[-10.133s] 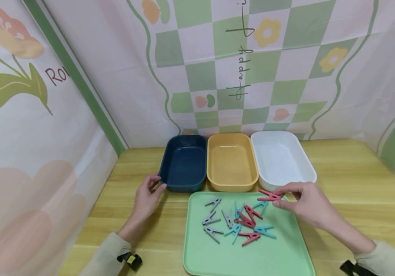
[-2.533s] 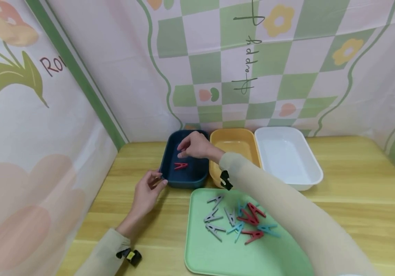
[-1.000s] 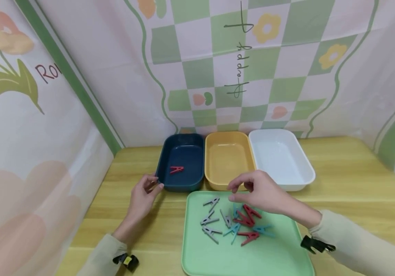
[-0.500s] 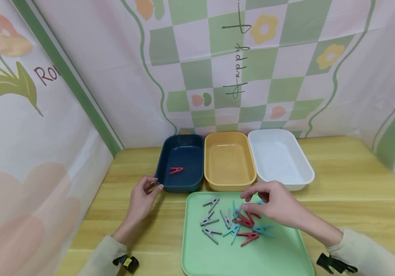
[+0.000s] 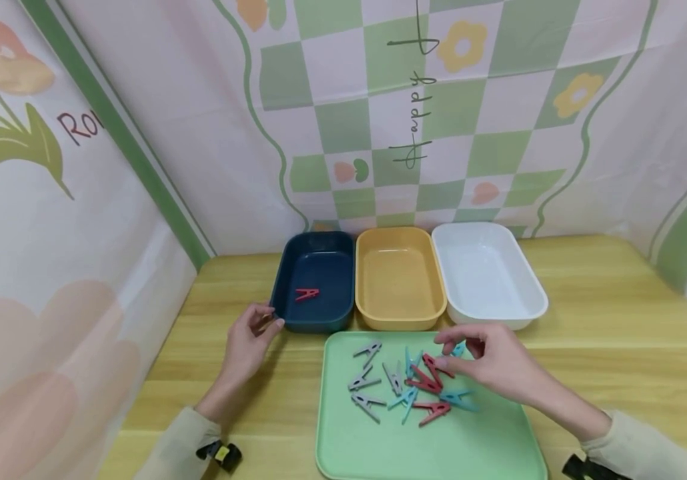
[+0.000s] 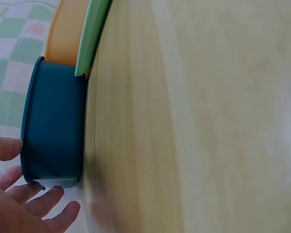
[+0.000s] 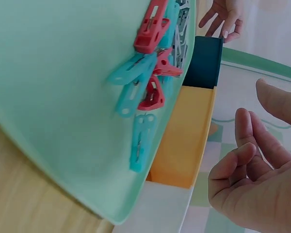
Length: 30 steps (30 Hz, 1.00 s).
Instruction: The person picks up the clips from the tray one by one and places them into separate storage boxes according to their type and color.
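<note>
My left hand (image 5: 246, 345) rests its thumb and fingertips at the front left corner of a navy blue bin (image 5: 319, 327). In the left wrist view, its thumb touches the rim while the other fingers spread loosely by the side wall. One red clothespin (image 5: 307, 294) lies inside that bin. My right hand (image 5: 499, 363) hovers over the green tray (image 5: 421, 457), thumb and index finger apart, holding nothing. Its fingertips are beside a red clothespin (image 5: 429, 364) in a mixed cluster. Around it lie other red ones, light blue clothespins (image 7: 143, 141) and grey clothespins (image 5: 367, 403).
A yellow bin (image 5: 400, 323) and a white bin (image 5: 499, 319) stand side by side right of the navy one, behind the tray. All sit on a wood-grain table (image 5: 607, 320). A patterned cloth (image 5: 343, 127) hangs behind them.
The red clothespin once in my right hand now lies in the navy bin. My right hand has come back from there over the tray and lowered rightward toward the clothespins. My left hand stays put.
</note>
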Each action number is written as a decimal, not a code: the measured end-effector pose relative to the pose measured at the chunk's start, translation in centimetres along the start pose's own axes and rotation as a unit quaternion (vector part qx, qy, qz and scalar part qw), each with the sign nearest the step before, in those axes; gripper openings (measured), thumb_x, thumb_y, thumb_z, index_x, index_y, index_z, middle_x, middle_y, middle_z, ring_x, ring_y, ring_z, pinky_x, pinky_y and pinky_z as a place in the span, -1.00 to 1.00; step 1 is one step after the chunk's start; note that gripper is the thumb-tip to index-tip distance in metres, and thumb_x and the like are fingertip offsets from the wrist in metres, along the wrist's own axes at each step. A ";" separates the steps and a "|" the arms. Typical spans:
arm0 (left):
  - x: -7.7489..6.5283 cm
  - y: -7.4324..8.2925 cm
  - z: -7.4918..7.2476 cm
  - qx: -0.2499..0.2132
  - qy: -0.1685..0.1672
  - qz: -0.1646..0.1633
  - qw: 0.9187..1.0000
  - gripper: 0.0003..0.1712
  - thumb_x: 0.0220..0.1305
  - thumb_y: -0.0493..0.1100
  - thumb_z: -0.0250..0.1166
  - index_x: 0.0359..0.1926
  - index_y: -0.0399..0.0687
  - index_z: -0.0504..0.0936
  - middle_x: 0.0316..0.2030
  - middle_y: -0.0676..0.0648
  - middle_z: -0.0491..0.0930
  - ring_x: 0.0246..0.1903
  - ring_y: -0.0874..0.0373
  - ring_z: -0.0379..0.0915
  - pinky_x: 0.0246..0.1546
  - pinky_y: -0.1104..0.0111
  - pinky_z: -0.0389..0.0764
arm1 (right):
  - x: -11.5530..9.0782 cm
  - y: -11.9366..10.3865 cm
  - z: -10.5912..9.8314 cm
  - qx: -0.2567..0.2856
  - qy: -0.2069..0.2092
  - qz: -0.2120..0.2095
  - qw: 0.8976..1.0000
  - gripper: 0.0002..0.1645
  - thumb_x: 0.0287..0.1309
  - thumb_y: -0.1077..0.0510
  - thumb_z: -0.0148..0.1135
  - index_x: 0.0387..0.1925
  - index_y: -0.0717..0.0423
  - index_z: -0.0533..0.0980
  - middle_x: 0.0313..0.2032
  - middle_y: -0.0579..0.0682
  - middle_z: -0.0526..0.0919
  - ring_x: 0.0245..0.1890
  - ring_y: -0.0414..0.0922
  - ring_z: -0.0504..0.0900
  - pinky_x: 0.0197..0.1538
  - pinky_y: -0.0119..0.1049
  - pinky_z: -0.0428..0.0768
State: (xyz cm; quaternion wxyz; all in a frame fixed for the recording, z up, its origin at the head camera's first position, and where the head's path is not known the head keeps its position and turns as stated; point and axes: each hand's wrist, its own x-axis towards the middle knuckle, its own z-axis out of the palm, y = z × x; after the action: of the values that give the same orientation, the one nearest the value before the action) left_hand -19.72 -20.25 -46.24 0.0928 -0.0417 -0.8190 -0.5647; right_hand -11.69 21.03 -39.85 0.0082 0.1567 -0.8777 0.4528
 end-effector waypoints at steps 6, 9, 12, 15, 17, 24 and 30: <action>0.1 -0.1 0.1 0.002 0.004 0.006 1.000 -0.71 0.37 -0.41 0.40 0.06 -0.35 0.59 0.24 -0.33 0.60 0.20 -0.21 0.60 0.18 0.06 0.64 | -0.5 0.9 -0.4 -0.004 0.005 0.004 1.000 -0.69 0.11 0.12 0.63 -0.11 0.08 0.76 -0.40 -0.22 0.70 -0.64 -0.26 0.32 -0.61 -0.36 0.28; 0.1 0.0 0.0 0.001 0.003 0.002 1.000 -0.71 0.38 -0.39 0.41 0.06 -0.34 0.59 0.23 -0.30 0.61 0.20 -0.18 0.60 0.19 0.06 0.64 | -0.9 1.4 -0.5 -0.009 0.005 0.001 1.000 -0.69 0.09 0.12 0.64 -0.12 0.07 0.76 -0.40 -0.24 0.70 -0.64 -0.28 0.32 -0.61 -0.36 0.29; 0.1 0.0 0.0 0.002 -0.001 -0.007 1.000 -0.72 0.39 -0.37 0.40 0.06 -0.32 0.59 0.25 -0.27 0.60 0.21 -0.15 0.59 0.21 0.06 0.63 | -1.2 1.8 -0.5 -0.017 0.002 0.003 1.000 -0.68 0.09 0.11 0.64 -0.12 0.08 0.75 -0.40 -0.25 0.70 -0.63 -0.28 0.32 -0.61 -0.36 0.30; 0.0 0.0 -0.1 0.004 -0.005 -0.014 1.000 -0.72 0.41 -0.36 0.39 0.08 -0.30 0.59 0.27 -0.26 0.59 0.23 -0.14 0.58 0.22 0.05 0.62 | -1.5 2.3 -0.5 -0.021 0.000 0.009 1.000 -0.64 0.09 0.10 0.64 -0.09 0.12 0.75 -0.38 -0.26 0.71 -0.63 -0.29 0.32 -0.61 -0.36 0.32; 0.0 0.0 -0.1 0.006 -0.007 -0.016 1.000 -0.71 0.41 -0.36 0.39 0.09 -0.30 0.59 0.28 -0.26 0.58 0.23 -0.14 0.58 0.23 0.05 0.62 | -1.7 2.6 -0.5 -0.023 0.000 0.012 1.000 -0.62 0.09 0.10 0.64 -0.07 0.14 0.74 -0.36 -0.27 0.73 -0.63 -0.30 0.32 -0.61 -0.36 0.32; -0.1 0.2 -0.1 0.009 -0.007 -0.017 1.000 -0.72 0.42 -0.34 0.39 0.09 -0.30 0.58 0.28 -0.26 0.58 0.24 -0.15 0.57 0.23 0.03 0.61 | -2.3 3.3 -0.4 -0.031 -0.005 0.023 0.999 -0.62 0.09 0.08 0.64 -0.07 0.11 0.75 -0.35 -0.28 0.75 -0.62 -0.30 0.29 -0.59 -0.37 0.30; -0.1 0.1 -0.1 0.009 -0.008 -0.014 1.000 -0.72 0.43 -0.34 0.38 0.09 -0.31 0.58 0.28 -0.27 0.58 0.24 -0.16 0.57 0.23 0.03 0.61 | -2.6 3.7 -0.4 -0.035 -0.017 0.038 0.999 -0.61 0.08 0.06 0.65 -0.07 0.10 0.76 -0.30 -0.19 0.78 -0.61 -0.29 0.28 -0.58 -0.36 0.30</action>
State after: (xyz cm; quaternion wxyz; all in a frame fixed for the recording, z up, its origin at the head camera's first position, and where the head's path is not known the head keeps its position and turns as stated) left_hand -19.61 -20.33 -46.15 0.0791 -0.0340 -0.8255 -0.5578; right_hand -10.27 24.05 -42.95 -0.0187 0.1309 -0.8985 0.4187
